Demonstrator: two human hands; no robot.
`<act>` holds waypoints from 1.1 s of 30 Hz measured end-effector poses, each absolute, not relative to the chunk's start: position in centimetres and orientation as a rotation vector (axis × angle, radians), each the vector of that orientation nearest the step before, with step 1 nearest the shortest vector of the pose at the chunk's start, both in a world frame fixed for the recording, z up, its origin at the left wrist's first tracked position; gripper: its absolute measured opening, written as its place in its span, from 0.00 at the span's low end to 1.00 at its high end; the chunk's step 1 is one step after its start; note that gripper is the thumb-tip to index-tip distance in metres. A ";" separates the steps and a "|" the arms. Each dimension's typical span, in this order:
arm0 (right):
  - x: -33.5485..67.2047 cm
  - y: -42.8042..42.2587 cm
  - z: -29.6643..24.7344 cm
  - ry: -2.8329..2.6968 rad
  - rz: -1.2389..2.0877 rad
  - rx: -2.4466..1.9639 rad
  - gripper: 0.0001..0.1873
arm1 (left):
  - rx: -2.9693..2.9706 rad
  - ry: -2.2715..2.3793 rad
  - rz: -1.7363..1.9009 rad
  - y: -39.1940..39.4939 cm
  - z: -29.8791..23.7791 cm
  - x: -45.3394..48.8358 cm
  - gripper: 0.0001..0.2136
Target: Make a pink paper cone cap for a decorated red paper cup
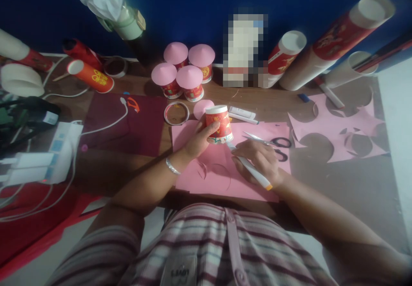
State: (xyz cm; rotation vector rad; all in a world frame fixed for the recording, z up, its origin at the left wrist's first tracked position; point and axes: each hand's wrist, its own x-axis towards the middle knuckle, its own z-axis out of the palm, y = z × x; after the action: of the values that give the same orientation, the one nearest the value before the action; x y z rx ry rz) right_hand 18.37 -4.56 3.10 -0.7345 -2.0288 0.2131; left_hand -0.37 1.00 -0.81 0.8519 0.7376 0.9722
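My left hand point(198, 139) is closed around a red patterned paper cup point(219, 125), held upside down on a pink paper sheet point(225, 166). My right hand point(259, 159) grips a white marker pen point(254, 172) with an orange end, its tip against the cup's rim on the sheet. Curved pen lines show on the pink sheet near my wrists. A pair of scissors point(277, 144) with black handles lies just beyond my right hand.
Several cups topped with pink paper cones point(188, 76) stand at the back. A tape ring point(176, 113), a pink paper circle point(202, 107) and a white pen point(242, 113) lie near. Cut pink paper point(337, 127) is right; a power strip point(48, 157) with cables left.
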 end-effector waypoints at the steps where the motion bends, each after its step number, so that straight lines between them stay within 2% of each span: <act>1: 18.4 -4.6 3.1 -2.030 0.219 -0.735 0.14 | 0.846 0.743 0.965 1.0 -0.7 -0.4 0.21; 14: 18.6 -4.7 2.7 -2.035 0.220 -0.748 0.14 | 1.049 0.971 1.033 1.2 -2.4 -1.1 0.19; 20: 18.7 -4.8 2.5 -2.045 0.244 -0.755 0.15 | 0.905 0.822 1.005 1.1 -1.5 -0.4 0.22; 33: 18.5 -4.6 2.9 -2.037 0.223 -0.745 0.13 | 0.863 0.765 1.012 0.8 -1.7 -0.7 0.18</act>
State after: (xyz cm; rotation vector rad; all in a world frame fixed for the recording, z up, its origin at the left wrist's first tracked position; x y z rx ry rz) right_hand 18.51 -4.61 2.87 -0.7449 -2.0366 0.2234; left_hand -0.73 0.83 -1.71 0.8627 0.7651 1.0115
